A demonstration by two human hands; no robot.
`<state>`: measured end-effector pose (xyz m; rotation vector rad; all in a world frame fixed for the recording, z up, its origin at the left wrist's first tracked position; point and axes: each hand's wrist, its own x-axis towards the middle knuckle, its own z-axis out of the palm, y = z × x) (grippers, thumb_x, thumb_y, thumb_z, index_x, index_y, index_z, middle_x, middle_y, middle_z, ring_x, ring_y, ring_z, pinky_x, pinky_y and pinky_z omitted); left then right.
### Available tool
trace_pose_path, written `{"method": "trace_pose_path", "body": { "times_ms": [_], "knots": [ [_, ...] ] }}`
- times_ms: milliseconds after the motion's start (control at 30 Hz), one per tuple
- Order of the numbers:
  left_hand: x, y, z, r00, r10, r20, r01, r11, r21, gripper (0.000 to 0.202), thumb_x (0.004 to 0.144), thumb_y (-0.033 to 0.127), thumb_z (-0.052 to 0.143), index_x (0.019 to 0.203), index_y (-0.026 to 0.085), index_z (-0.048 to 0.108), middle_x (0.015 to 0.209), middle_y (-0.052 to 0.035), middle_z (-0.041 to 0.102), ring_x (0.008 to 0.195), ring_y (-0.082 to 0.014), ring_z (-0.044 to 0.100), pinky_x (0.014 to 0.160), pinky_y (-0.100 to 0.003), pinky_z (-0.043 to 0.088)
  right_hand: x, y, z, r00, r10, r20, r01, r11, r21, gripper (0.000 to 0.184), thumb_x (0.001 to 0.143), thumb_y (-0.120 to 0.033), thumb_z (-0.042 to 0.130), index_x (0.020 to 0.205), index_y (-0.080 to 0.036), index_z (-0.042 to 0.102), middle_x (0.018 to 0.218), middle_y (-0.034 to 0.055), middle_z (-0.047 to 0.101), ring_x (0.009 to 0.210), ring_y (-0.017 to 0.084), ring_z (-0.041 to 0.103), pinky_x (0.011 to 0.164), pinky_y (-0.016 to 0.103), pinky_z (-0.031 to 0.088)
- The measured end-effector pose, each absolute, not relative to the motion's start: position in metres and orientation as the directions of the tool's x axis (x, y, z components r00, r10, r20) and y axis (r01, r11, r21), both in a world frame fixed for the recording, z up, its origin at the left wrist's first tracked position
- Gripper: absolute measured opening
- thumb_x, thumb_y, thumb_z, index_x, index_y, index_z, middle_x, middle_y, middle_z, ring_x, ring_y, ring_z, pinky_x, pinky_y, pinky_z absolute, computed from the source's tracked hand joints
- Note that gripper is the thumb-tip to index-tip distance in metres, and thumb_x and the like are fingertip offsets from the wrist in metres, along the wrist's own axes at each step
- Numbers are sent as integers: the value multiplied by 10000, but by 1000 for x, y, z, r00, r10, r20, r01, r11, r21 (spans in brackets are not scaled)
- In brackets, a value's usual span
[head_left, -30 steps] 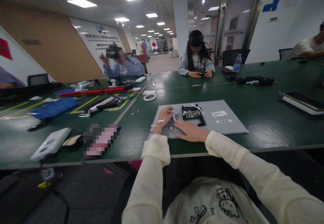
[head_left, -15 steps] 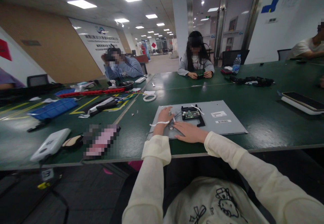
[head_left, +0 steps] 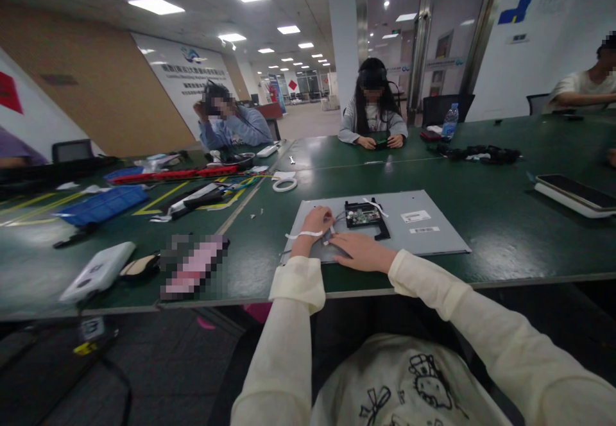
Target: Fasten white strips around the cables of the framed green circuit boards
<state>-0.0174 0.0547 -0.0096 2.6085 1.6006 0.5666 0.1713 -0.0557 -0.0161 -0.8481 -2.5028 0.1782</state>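
Observation:
A grey metal panel (head_left: 423, 237) lies flat on the green table (head_left: 505, 233) in front of me. A small green circuit board (head_left: 362, 215) in a black frame sits on it, with thin wires running to its left. My left hand (head_left: 315, 222) rests on the panel's left part, fingers curled at the wires beside a white strip of tape; what it pinches is too small to name. My right hand (head_left: 362, 251) lies flat on the panel's near edge, fingers stretched toward the left hand.
A white tape roll (head_left: 284, 185) lies beyond the panel. Blue trays (head_left: 103, 204), a red bar and cables fill the left side. A tablet (head_left: 575, 192) sits at right, a water bottle (head_left: 451, 121) farther back. Other people sit across and at the sides.
My left hand has shifted slightly along the wires and curled tighter. The right hand stays flat in place.

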Motion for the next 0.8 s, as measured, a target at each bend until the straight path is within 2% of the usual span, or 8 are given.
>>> {"method": "trace_pose_path", "body": {
  "times_ms": [100, 200, 300, 400, 467, 567, 700, 800],
  "knots": [
    [-16, 48, -5, 384, 883, 268, 886, -435, 161, 174, 860, 286, 537, 959, 172, 625, 992, -73, 623, 946, -192, 577, 865, -302, 434, 172, -59, -10, -655, 644, 396, 551, 765, -333, 410, 946, -360, 474, 1289, -149, 551, 1251, 133, 606, 1150, 253, 574, 969, 390, 444],
    [-8, 38, 4, 326, 910, 255, 935, -350, 58, 202, 877, 325, 528, 985, 187, 627, 1034, -80, 629, 980, -213, 574, 858, -331, 412, 172, -58, -4, -532, 737, 417, 543, 675, -501, 337, 952, -358, 467, 1194, -170, 608, 1113, 103, 672, 999, 220, 639, 861, 337, 478],
    [10, 29, 18, 306, 915, 261, 952, -296, -80, 229, 902, 341, 493, 960, 182, 648, 1053, -106, 636, 1045, -250, 553, 911, -389, 360, 173, -52, 0, -365, 819, 444, 387, 567, -727, 298, 947, -387, 468, 1048, -168, 642, 960, 68, 702, 860, 172, 664, 749, 266, 487],
    [36, 23, 32, 302, 887, 348, 953, -279, -116, 288, 939, 320, 413, 976, 163, 653, 1057, -129, 636, 1067, -269, 529, 925, -423, 324, 174, -44, 0, -267, 893, 362, 215, 421, -881, 363, 938, -469, 445, 905, -164, 639, 799, 30, 687, 659, 135, 653, 639, 238, 479],
    [52, 21, 38, 257, 886, 385, 966, -239, -96, 288, 940, 285, 402, 984, 154, 656, 1057, -139, 635, 1066, -277, 519, 921, -433, 312, 176, -40, -1, -258, 922, 289, 156, 335, -929, 409, 923, -514, 442, 819, -163, 627, 700, 9, 658, 556, 117, 619, 575, 227, 461],
    [68, 21, 43, 238, 882, 406, 971, -224, -83, 296, 939, 240, 379, 990, 140, 653, 1066, -153, 630, 1065, -282, 510, 912, -435, 306, 179, -37, -2, -249, 940, 234, 104, 267, -958, 390, 853, -532, 550, 740, -163, 606, 605, -12, 617, 499, 101, 583, 512, 203, 431],
    [73, 22, 43, 197, 870, 452, 980, -189, -64, 298, 929, 206, 367, 972, 129, 652, 1048, -156, 629, 1053, -283, 511, 905, -438, 310, 180, -39, 0, -238, 958, 159, 62, 178, -982, 370, 792, -531, 626, 752, -164, 608, 628, -3, 633, 513, 96, 594, 448, 173, 393],
    [72, 21, 42, 160, 869, 468, 986, -165, -30, 282, 913, 193, 385, 956, 126, 655, 1038, -158, 631, 1058, -286, 513, 924, -452, 311, 177, -42, 3, -282, 954, 97, 13, 105, -994, 348, 770, -508, 660, 769, -163, 614, 664, 19, 655, 562, 112, 624, 453, 175, 423]
  ]
}}
